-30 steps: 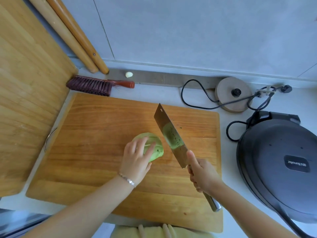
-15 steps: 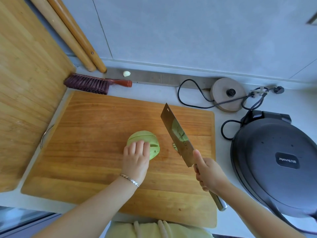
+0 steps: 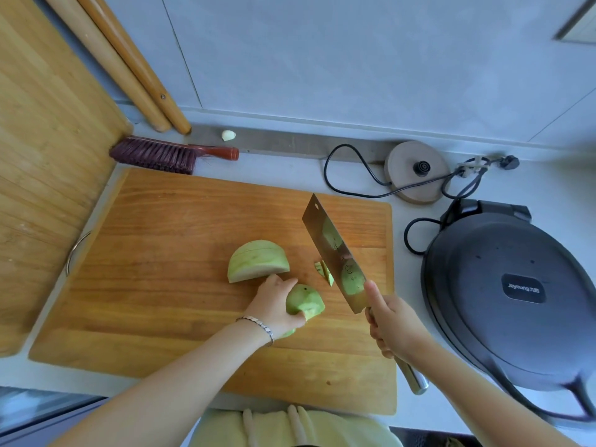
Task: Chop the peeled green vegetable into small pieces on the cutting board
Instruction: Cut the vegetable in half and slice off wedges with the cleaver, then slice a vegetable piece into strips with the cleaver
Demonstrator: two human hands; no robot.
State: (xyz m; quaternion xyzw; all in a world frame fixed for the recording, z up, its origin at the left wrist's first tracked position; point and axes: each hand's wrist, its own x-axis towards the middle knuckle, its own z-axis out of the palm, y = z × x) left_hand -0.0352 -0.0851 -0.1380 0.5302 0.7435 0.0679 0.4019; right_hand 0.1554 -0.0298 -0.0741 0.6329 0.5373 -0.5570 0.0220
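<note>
In the middle of the frame a wooden cutting board (image 3: 180, 253) lies flat on a pale counter (image 3: 290, 175); on it the peeled green vegetable is in two main parts. The larger half (image 3: 256, 260) sits near the board's centre, dome up, its pale cut face turned toward the lower edge of the frame; just below and to the right of it, the left hand (image 3: 274, 306) is curled around the smaller half (image 3: 304, 301), thumb under it and fingers over its left side, so the hand is closed on that piece; a thin bracelet (image 3: 258, 325) circles the wrist. A few small cut bits (image 3: 324, 272) lie on the board just right of the two halves, beside the blade.

The right hand (image 3: 392, 327), at lower right of centre, is wrapped firmly round the handle of a cleaver (image 3: 335, 253), forefinger laid along the blade's side; the blade points toward the upper left, and whether its edge touches the wood I cannot tell.

At the far left a second wooden board (image 3: 48, 156) leans upright; two rolling pins (image 3: 129, 66) stand in the upper left corner; below them lies a dark-bristled brush (image 3: 161, 154) with a red handle; a garlic clove (image 3: 228, 135) rests near it; a kettle base (image 3: 416, 171) with its black cord sits upper right; a dark electric griddle (image 3: 509, 295) fills the right side.
</note>
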